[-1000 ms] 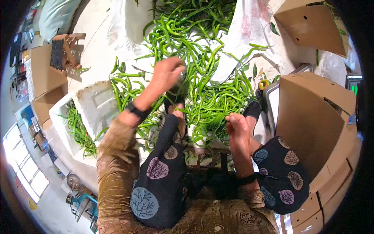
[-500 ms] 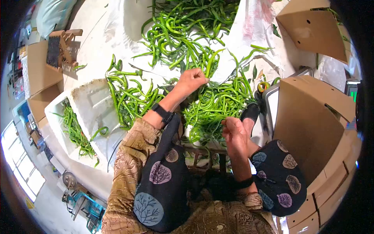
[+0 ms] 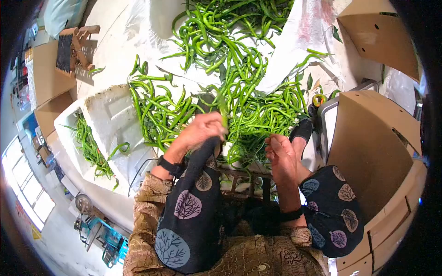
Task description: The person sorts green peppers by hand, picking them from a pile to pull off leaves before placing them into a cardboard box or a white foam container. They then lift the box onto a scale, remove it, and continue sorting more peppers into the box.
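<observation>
Between the shoes (image 3: 302, 130) curl slender green peppers (image 3: 261, 114).

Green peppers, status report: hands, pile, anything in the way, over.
Left hand closed on blurred green pepper. Right hand curled by the pepper pile, grip unclear. Possibly in the way: dark shoe at pile's right edge.

"What carries everything here?"

"A pale, cream-coloured floor (image 3: 109, 50)."

"And directly on it?"

"A crumpled white plastic sack (image 3: 143, 28), spread open. Left of it, loose, slender, curved green peppers (image 3: 161, 108) lie beside a white rectangular foam box (image 3: 110, 110)."

"Anything farther left?"

"A small brown wooden stool (image 3: 65, 53) with a dark seat, and one stray green pepper (image 3: 95, 71) near its legs."
</observation>
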Demonstrator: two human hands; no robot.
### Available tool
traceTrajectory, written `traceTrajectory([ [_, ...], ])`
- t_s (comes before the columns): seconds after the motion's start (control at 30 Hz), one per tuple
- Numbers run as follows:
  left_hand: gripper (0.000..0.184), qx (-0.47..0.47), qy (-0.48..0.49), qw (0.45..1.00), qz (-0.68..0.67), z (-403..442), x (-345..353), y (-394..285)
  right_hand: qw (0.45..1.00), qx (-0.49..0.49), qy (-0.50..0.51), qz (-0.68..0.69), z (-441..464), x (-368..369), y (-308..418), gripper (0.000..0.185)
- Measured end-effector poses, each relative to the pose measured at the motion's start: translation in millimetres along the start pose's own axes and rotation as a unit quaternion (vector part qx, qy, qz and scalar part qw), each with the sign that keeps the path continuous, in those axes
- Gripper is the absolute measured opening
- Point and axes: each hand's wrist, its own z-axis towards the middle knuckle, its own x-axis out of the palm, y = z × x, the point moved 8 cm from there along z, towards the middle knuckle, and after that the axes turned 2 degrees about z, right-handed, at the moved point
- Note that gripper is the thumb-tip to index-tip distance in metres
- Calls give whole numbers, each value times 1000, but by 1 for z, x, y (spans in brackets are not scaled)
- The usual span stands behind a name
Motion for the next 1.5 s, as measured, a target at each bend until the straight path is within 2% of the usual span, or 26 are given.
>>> traceTrajectory([
  [0.03, 14, 153, 44, 956, 245, 9, 19, -19, 1000, 1, -3, -2, -1, -1, 1, 23],
  [0.1, 18, 109, 129, 940, 298, 18, 40, -17, 997, -55, -43, -17, -1, -12, 9, 24],
  [0.13, 21, 143, 46, 952, 267, 30, 32, -24, 991, -109, -79, -28, -2, -18, 16, 25],
  [0.17, 23, 170, -45, 951, 256, 41, 18, -33, 991, -107, -79, -26, -2, -19, 14, 25],
  [0.23, 24, 142, -165, 914, 342, 63, -1, -56, 992, -89, -91, -14, 1, -26, 11, 25],
  [0.27, 24, 142, -165, 914, 342, 75, 2, -53, 994, -79, -67, -25, 1, -22, 9, 25],
  [0.33, 23, 244, -230, 804, 491, 88, 19, -53, 997, -63, -46, -22, 2, -17, 5, 25],
  [0.43, 18, 210, -170, 871, 409, 98, 30, -26, 998, -52, -19, -21, 5, -17, 3, 25],
  [0.47, 17, 153, -139, 903, 378, 99, 31, -12, 998, -54, -16, -19, 6, -19, 2, 25],
  [0.5, 17, 150, -139, 902, 379, 90, 31, -15, 998, -52, -14, -18, 7, -18, 1, 25],
  [0.57, 17, 170, -49, 950, 257, 66, 46, -25, 997, -56, -42, -25, 4, -22, 0, 27],
  [0.63, 20, 157, -81, 956, 234, 57, 47, -27, 997, -56, -49, -20, 3, -13, 0, 28],
  [0.7, 12, 273, -8, 957, 94, 47, 65, -43, 997, -56, -52, -21, 4, -9, 1, 30],
  [0.73, 13, 348, 92, 917, 169, 31, 96, -75, 997, -47, 10, -55, 7, 0, 3, 32],
  [0.77, 13, 351, 92, 916, 169, 32, 92, -87, 993, -39, 69, -87, 7, 9, 2, 34],
  [0.83, 22, 134, 141, 976, 95, 62, 74, -77, 995, -11, 55, -80, -1, 11, 9, 35],
  [0.87, 22, 253, -58, 924, 283, 73, 43, -87, 996, 18, 41, -72, -3, 11, 9, 35],
  [0.9, 24, 334, -176, 833, 404, 77, 20, -101, 996, 16, 42, -72, -2, 11, 7, 35],
  [0.93, 26, 291, -225, 810, 457, 95, -2, -96, 999, 12, 19, -48, -1, 6, 4, 33],
  [0.97, 26, 307, -276, 748, 519, 97, -12, -105, 1000, 7, -4, -24, 1, 2, 2, 31],
  [1.03, 20, 326, -240, 698, 591, 113, -17, -95, 1000, 20, -2, 3, 2, 3, -1, 29],
  [1.1, 16, 386, -183, 680, 596, 108, -1, -84, 999, 32, -1, 29, 4, -6, -7, 27],
  [1.2, 17, 391, -145, 728, 544, 69, 27, -89, 997, -20, 53, 47, 12, -16, -8, 22],
  [1.33, 29, 433, -89, 740, 507, 26, 55, -88, 999, -3, -19, 46, 4, -11, 7, 23],
  [1.43, 21, 346, -18, 817, 461, 16, 66, -78, 999, -1, -37, 30, 1, -9, 11, 24],
  [1.5, 25, 347, -13, 834, 428, 8, 73, -93, 999, -16, -28, 8, -2, 3, 19, 26],
])
